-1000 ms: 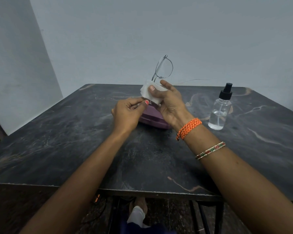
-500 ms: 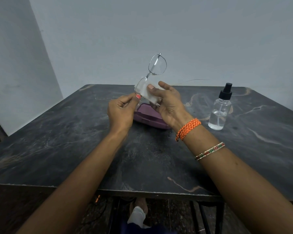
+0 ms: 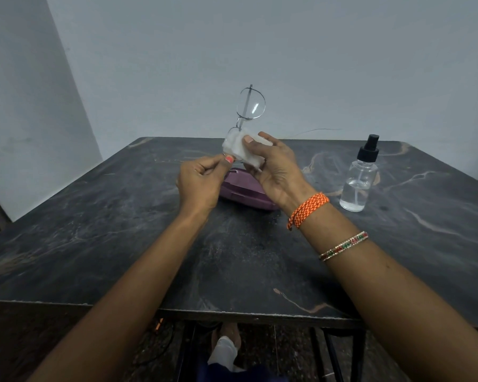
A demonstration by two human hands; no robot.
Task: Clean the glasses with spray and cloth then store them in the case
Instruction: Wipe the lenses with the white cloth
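**Lower lens being wiped above the case**

The thin, metal-framed round-lens glasses are being held upright above the middle of the table, one lens raised clear against the wall and the other lens wrapped in the white folded cloth. The frame's lower rim is being pinched between the thumb and curled fingers of the left hand, which is closed tightly on it. The cloth is being pressed around the lower lens by the right hand, its thumb lying across the front of the cloth and its fingers closed behind it.

Just beneath both hands, the purple hard-shell glasses case is lying closed on the dark, marbled stone table, partly hidden by the wrists. Well apart to the right, the clear plastic spray bottle with a black pump top is standing upright, partly filled with clear liquid. An orange braided wristband and a beaded bangle are being worn on the right forearm.
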